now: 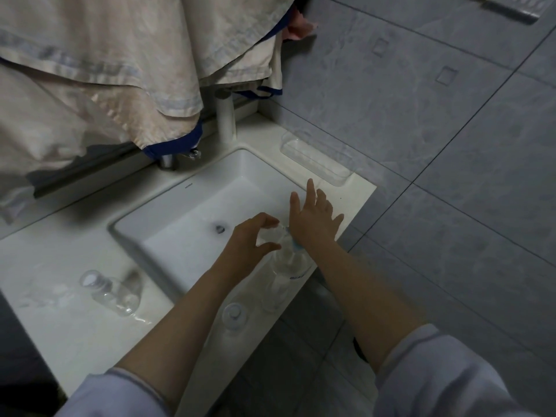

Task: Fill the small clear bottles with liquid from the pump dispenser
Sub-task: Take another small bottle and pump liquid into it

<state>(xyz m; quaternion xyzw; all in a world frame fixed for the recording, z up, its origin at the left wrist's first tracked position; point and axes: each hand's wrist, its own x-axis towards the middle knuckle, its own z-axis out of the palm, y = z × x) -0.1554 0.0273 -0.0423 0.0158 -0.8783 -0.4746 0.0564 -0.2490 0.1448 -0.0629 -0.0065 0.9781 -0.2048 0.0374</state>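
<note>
Over the white sink [192,206], the left hand [249,242] pinches a small clear bottle [272,236] at the pump dispenser [290,260], under the right hand [313,218] with fingers spread, while two more clear bottles [111,288] [235,316] sit on the counter [60,311].

Small dark brand mark is showing on sink [144,236] back wall, blue print on pump dispenser [290,263] body; both unreadable.

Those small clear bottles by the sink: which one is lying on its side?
The small clear bottle on the counter left of the basin lies on its side, untouched. The other bottle, under the left forearm at the counter's front edge, stands upright.
</note>
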